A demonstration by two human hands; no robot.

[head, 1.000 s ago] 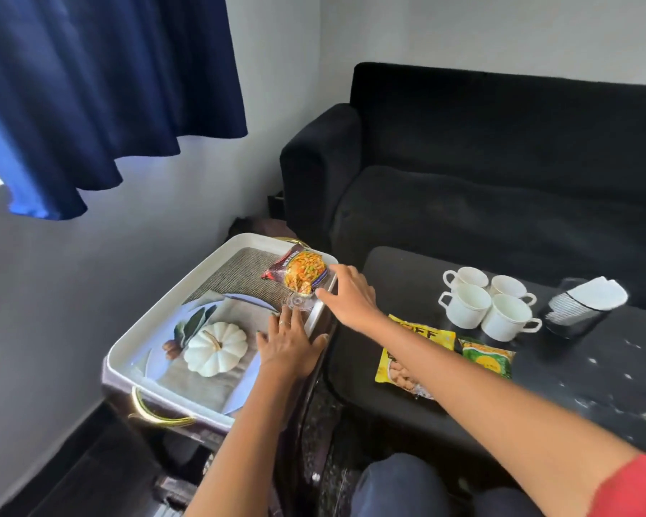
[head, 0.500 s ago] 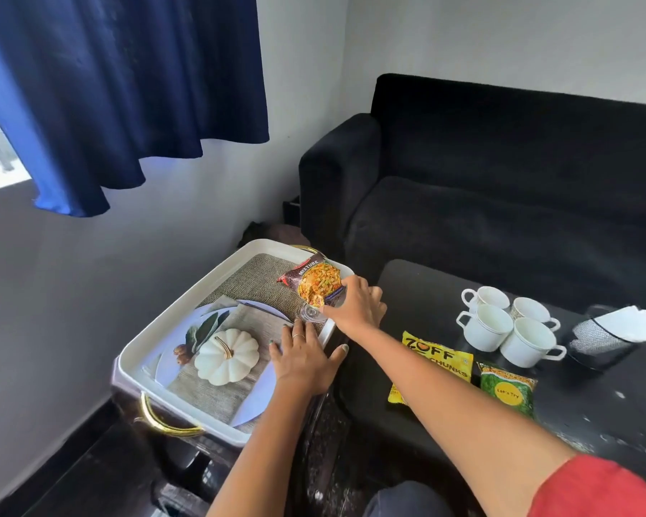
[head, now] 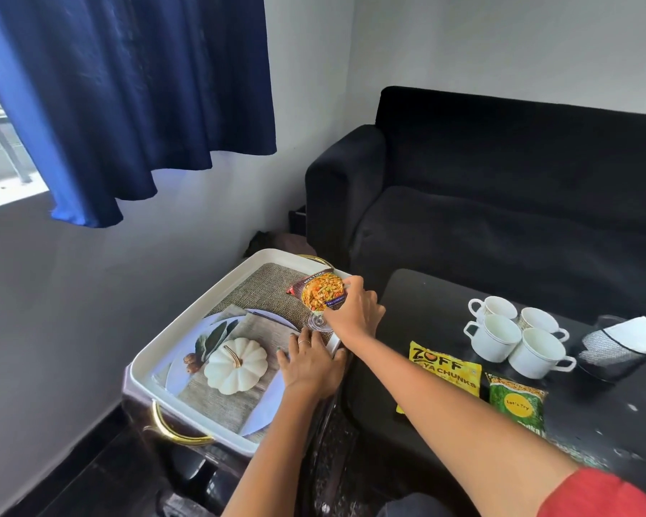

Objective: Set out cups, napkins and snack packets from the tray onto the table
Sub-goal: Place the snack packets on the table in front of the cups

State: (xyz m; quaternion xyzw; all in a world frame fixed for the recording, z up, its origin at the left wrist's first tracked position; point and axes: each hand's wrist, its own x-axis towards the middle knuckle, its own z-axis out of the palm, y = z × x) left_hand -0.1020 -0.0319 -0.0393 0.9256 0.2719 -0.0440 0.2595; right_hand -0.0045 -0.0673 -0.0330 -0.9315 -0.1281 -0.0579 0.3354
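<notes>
A white tray (head: 187,326) with gold handles and a printed pumpkin picture stands left of the black table (head: 426,300). My right hand (head: 355,311) pinches a red mixture snack packet (head: 319,292) at the tray's far right corner, lifted off the tray floor. My left hand (head: 310,361) rests flat on the tray's right rim. On the table lie a yellow snack packet (head: 442,367) and a green snack packet (head: 517,404). Several white cups (head: 515,339) stand clustered behind them. White napkins (head: 636,333) sit in a dark holder at the right.
A black sofa (head: 500,203) runs behind the table. A blue curtain (head: 127,98) hangs over the window at the upper left. The tray sits on a dark stand (head: 187,460) close to the grey wall. My knee shows at the bottom edge.
My right hand closed on the mixture packet and raised it a little off the tray. The camera shifted left and down. My left hand stayed on the tray rim.
</notes>
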